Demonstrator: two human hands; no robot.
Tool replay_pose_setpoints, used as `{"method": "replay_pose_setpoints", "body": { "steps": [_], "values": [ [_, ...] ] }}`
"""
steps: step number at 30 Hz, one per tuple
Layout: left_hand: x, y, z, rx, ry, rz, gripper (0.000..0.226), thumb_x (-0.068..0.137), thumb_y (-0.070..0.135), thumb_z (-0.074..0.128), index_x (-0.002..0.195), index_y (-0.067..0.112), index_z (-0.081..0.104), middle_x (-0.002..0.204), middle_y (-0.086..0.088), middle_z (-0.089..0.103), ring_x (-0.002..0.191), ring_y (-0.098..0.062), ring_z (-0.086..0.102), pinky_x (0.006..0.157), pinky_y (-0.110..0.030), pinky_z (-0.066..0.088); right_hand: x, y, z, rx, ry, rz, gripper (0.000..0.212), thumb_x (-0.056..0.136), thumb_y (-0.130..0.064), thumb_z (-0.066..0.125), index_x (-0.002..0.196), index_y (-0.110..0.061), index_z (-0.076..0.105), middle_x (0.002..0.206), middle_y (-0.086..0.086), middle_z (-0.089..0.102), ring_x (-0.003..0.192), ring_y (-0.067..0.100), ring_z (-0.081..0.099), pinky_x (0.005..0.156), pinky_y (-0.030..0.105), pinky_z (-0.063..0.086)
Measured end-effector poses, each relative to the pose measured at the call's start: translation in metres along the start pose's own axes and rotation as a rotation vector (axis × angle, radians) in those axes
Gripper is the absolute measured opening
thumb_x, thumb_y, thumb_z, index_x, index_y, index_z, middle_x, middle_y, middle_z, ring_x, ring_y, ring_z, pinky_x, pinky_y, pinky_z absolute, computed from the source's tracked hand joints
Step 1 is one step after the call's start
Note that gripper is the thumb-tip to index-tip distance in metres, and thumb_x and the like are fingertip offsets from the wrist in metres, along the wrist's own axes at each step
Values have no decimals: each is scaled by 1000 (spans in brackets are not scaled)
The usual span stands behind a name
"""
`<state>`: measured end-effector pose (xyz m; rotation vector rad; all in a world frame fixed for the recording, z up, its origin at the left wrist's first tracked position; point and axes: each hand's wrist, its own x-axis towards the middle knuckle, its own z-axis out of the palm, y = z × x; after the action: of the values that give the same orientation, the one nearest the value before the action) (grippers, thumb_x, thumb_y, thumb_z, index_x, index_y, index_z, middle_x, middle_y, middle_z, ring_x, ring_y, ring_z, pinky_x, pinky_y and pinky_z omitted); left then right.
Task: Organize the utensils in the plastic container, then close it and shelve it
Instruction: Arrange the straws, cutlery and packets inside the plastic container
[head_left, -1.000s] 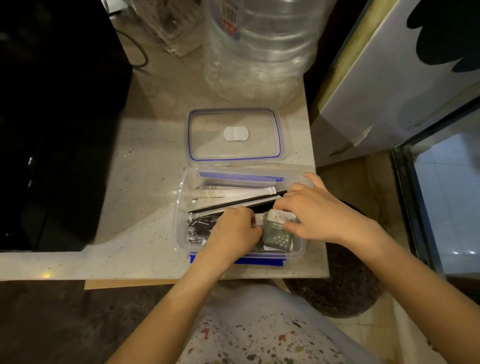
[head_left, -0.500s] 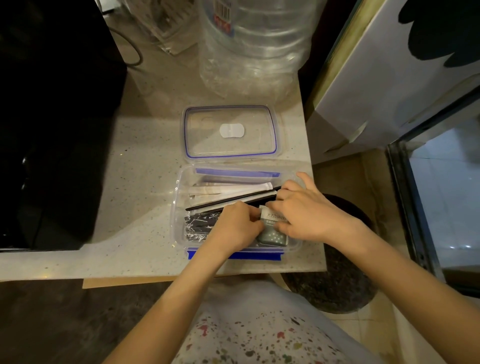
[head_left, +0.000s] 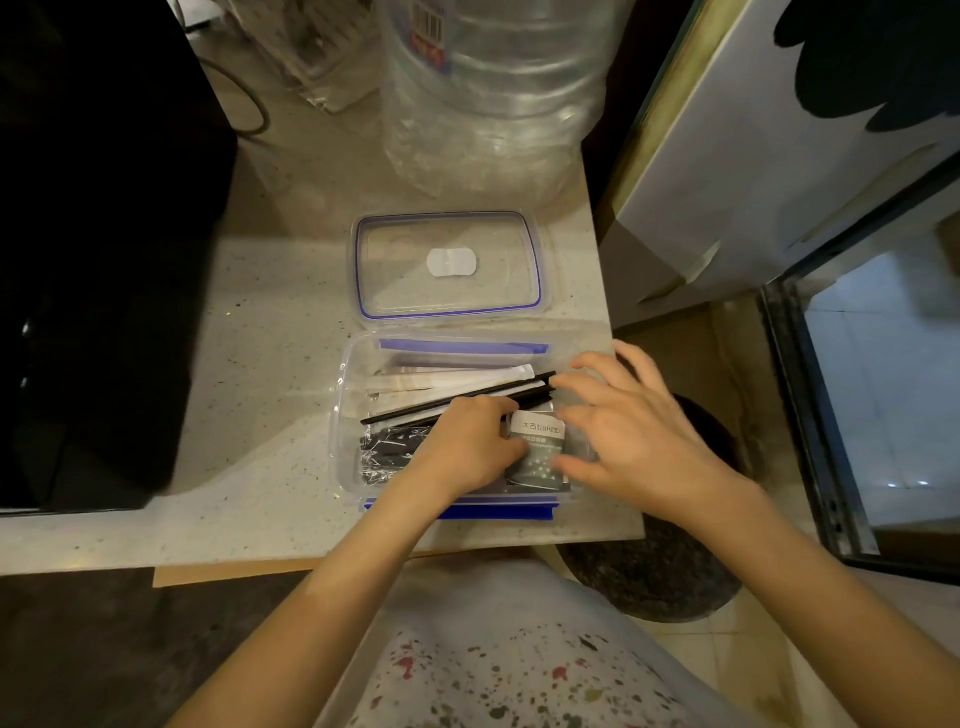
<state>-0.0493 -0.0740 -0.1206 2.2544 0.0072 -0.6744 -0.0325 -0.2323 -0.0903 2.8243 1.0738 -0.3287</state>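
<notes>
A clear plastic container (head_left: 340, 415) with blue clips sits open on the speckled counter. Its lid (head_left: 447, 265) lies flat just behind it. Inside are white paper-wrapped utensils (head_left: 452, 376), a black stick (head_left: 457, 402) lying diagonally, and black cutlery in clear wrap (head_left: 384, 452). A grey sachet (head_left: 537, 447) lies at the right end. My left hand (head_left: 467, 447) is curled inside the container, its fingers closed on the sachet's left edge. My right hand (head_left: 634, 441) hovers over the right end with fingers spread, thumb touching the sachet.
A large clear water bottle (head_left: 493, 93) stands behind the lid. A black appliance (head_left: 104, 260) fills the counter's left side. A white cabinet (head_left: 779, 156) rises to the right. A dark round object (head_left: 654, 571) sits on the floor below the counter's right corner.
My right hand has let go of the sachet and spread its fingers. The sachet now lies flatter in the container. My left hand stays curled at its left edge.
</notes>
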Motion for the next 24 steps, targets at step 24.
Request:
{"method": "replay_pose_setpoints", "body": {
  "steps": [24],
  "values": [
    [1, -7, 5, 29, 160, 4, 34, 88, 4, 52, 120, 7, 59, 114, -12, 69, 106, -22, 62, 94, -28, 46, 25, -9, 13, 135, -195, 33, 27, 91, -38, 45, 98, -14, 56, 104, 1, 61, 116, 20, 42, 115, 52, -2]
  ]
}}
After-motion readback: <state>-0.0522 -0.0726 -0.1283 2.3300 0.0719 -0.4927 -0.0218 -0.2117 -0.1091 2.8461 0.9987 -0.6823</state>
